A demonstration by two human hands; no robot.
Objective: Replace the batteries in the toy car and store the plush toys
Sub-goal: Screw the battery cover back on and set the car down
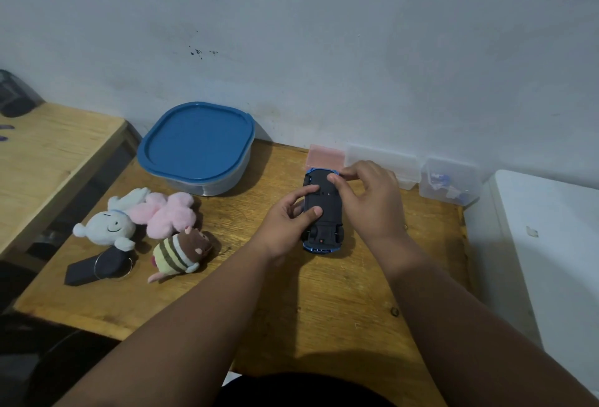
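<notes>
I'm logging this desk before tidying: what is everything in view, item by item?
toy car: 1, blue, black underside up, table centre-right
white plush: 1, white, table left
pink plush: 1, pink, beside the white one
striped plush: 1, brown-yellow, nearer than the pink
container: 1, clear, blue lid, by wall
pink box: 1, pink, behind car
clear boxes: 2, clear, along wall, right
black object: 1, black, with ring, near white plush
table: 1, wooden, under all
left hand: 1, holds toy car
right hand: 1, pinches car's far end

It looks like a plain room in a home. A bare wooden table (324, 303) stands against a scuffed, pale painted wall (324, 33). Plush toys (165, 215) lie left of centre, with a blue-lidded food container (197, 144) just above them.
</notes>
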